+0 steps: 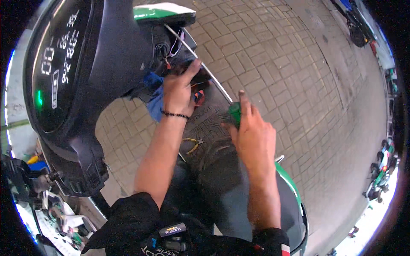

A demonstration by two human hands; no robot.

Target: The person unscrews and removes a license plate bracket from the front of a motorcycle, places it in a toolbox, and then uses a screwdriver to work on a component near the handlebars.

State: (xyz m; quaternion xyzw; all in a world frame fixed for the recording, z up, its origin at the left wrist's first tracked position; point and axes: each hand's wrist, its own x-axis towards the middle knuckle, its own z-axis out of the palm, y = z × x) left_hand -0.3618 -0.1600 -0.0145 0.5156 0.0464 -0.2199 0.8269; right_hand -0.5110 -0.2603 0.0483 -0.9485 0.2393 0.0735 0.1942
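My right hand [255, 136] is closed on the green handle of a long screwdriver [234, 110]. Its thin metal shaft slants away to the upper left, ending at the opening behind the scooter's front panel [164, 17]. My left hand [179, 87] is at that opening, thumb up against the shaft, fingers curled round something dark that I cannot make out. Blue cloth [157, 102] hangs beside the left wrist. Wires [177, 45] and a red-and-black part [199, 97] show close to the left hand. Yellow-handled pliers [194, 146] lie on the scooter's dark footboard [209, 121].
The scooter's lit display [55, 64] and dark handlebar cover [115, 51] fill the upper left. Below my arms is the dark seat [226, 179] with green-and-white side trim. Brick paving [273, 77] surrounds the scooter. Other scooters [380, 170] stand at the far right.
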